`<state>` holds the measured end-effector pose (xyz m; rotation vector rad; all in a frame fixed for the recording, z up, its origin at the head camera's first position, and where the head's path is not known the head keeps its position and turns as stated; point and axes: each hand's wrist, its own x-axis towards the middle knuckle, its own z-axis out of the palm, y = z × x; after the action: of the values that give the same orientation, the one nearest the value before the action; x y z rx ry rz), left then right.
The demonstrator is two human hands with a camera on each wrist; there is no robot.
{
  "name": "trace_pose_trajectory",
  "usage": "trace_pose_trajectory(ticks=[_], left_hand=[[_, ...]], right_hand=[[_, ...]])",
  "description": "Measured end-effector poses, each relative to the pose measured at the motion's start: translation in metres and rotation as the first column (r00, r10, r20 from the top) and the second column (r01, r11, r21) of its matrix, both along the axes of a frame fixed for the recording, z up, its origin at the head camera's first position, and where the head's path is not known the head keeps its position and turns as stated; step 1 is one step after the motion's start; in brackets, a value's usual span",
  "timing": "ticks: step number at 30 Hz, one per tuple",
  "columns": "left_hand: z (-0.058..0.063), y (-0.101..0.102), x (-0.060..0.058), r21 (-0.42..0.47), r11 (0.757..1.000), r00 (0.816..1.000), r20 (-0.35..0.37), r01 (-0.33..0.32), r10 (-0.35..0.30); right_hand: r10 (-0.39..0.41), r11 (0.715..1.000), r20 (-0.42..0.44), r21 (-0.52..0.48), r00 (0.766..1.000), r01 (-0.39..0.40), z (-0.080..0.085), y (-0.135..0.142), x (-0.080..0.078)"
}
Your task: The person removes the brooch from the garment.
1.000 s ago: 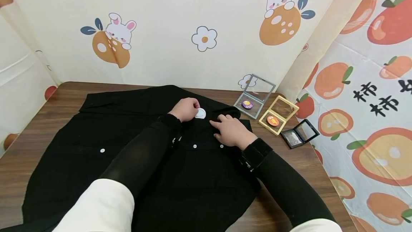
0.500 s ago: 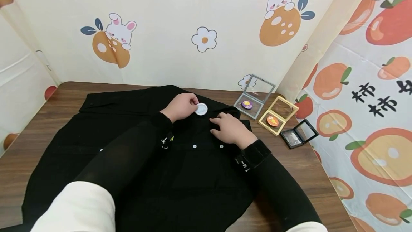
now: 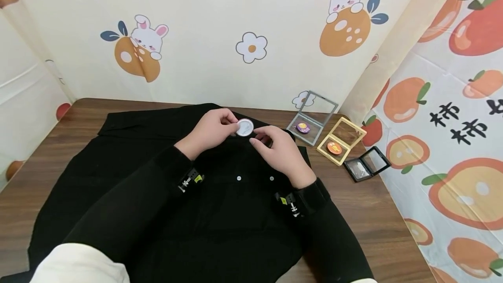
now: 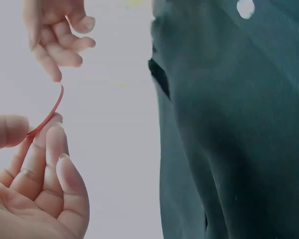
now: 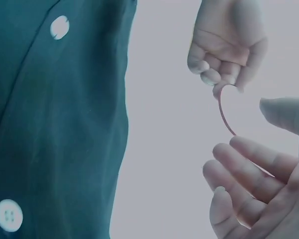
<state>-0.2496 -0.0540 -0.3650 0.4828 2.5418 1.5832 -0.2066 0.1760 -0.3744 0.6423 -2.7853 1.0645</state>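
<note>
A round badge with a pale, shiny face and thin reddish edge is pinched between the thumb and fingers of my left hand, above the black shirt. In the left wrist view the badge appears edge-on. My right hand is at its right side, fingers relaxed. In the right wrist view a fingertip of my right hand meets or nearly meets the badge's rim, with the thumb apart. The shirt lies spread across the table, showing white buttons.
Several small hinged cases stand open at the right: a grey one with a purple badge, a yellow one with an orange badge, and a black one. A printed curtain hangs behind the wooden table.
My left hand has lifted the badge off the shirt and turned it to face the camera more. My right hand has risen from the cloth toward the badge's right edge.
</note>
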Motion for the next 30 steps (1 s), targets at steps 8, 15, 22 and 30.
trace_pose_trajectory(ticks=[8,15,22,30], left_hand=[[0.007,-0.008,0.029,0.209,0.978,1.000,-0.009,-0.004,0.006],[0.014,-0.011,0.051,0.362,0.932,0.999,-0.025,-0.016,0.026],[0.015,-0.014,0.069,0.413,0.910,0.997,-0.036,-0.047,0.068],[0.017,-0.013,0.085,0.421,0.907,0.994,-0.094,-0.006,0.050]], right_hand=[[-0.011,0.995,-0.031,-0.103,0.999,0.008,0.011,-0.011,0.011],[-0.008,0.977,-0.081,-0.214,0.997,-0.009,0.017,-0.021,0.018],[-0.004,0.948,-0.134,-0.316,0.991,-0.039,0.021,-0.027,0.025],[0.056,0.923,-0.208,-0.361,0.977,-0.130,0.022,-0.027,0.032]])
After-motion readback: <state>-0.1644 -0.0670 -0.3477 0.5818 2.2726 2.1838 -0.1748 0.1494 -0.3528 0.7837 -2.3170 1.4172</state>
